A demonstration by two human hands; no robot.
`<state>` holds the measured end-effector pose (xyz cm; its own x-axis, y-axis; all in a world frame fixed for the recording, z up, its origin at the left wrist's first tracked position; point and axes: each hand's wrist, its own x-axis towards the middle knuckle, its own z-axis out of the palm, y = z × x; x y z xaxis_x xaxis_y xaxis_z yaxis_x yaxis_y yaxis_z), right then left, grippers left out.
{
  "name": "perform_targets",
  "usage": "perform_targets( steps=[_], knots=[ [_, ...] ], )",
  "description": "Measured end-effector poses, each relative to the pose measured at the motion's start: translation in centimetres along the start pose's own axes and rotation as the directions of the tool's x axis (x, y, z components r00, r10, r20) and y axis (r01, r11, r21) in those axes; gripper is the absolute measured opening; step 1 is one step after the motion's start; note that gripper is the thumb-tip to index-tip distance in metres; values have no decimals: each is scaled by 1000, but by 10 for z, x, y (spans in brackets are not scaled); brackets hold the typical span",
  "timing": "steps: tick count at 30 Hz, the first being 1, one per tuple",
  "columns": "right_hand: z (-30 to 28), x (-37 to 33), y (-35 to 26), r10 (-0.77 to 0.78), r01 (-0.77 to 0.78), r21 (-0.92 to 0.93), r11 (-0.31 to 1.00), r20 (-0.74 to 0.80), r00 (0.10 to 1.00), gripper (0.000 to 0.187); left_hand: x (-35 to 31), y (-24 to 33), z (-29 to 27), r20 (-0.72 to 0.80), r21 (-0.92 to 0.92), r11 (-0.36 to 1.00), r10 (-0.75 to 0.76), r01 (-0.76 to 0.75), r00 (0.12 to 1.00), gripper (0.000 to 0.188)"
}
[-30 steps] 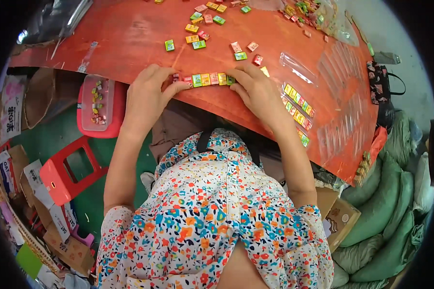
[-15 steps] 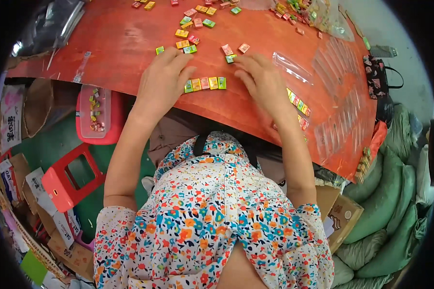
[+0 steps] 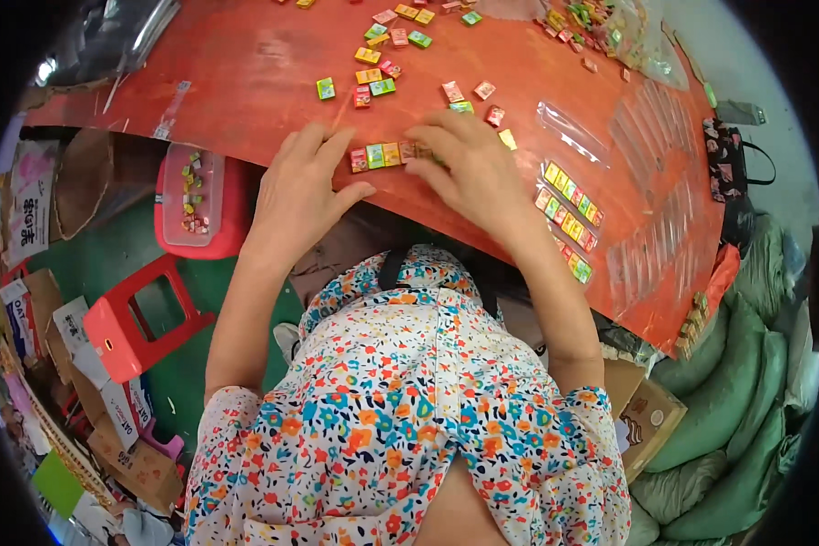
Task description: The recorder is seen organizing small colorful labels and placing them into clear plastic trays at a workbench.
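Observation:
A short row of small coloured boxes (image 3: 383,155) lies on the red tabletop, straight ahead of me. My left hand (image 3: 302,187) is beside the row's left end, its fingers spread and thumb apart, with nothing in it. Over the right end, my right hand (image 3: 469,168) has its thumb on the near side and index finger on the far side of the boxes. Those fingers shade and partly cover the end boxes. Just beyond my hands lie loose boxes: a green one (image 3: 326,88), a red one (image 3: 362,96) and another red one (image 3: 494,116).
Finished-looking rows of boxes (image 3: 573,194) lie to the right, near clear plastic sleeves (image 3: 651,237). A plastic bag (image 3: 642,41) stands at the far right. Below the table's left edge are a plastic tub (image 3: 211,200) and a red stool (image 3: 146,314); green sacks (image 3: 723,391) lie at right.
A red box now sits at the row's left end. My left hand has drawn back from the loose boxes; my right hand has moved left onto the row's right end. The view has shifted slightly.

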<state>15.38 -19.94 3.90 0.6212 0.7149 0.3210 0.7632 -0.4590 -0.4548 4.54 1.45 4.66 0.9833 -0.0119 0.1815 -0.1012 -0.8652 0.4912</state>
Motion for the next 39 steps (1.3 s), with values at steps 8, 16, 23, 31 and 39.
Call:
perform_targets(
  steps=[8,16,23,31,39],
  knots=[
    [40,23,-39,-167,168,-34,985,24,986,38,-19,-16,-9,-34,-6,989,-148,147,988,59],
    [8,22,-22,-54,59,144,988,-41,998,32,-5,-18,7,-176,-91,996,-28,12,984,51],
    [-8,-1,-1,70,-74,81,994,45,997,31,11,-3,39,-163,68,984,175,-166,971,35],
    [17,11,-24,-121,122,-14,992,66,990,34,-5,-20,30,-163,51,991,128,-121,978,35],
    [21,8,-15,-137,141,-97,985,43,990,39,-11,-16,21,-145,-10,1000,23,-25,989,47]
  ],
)
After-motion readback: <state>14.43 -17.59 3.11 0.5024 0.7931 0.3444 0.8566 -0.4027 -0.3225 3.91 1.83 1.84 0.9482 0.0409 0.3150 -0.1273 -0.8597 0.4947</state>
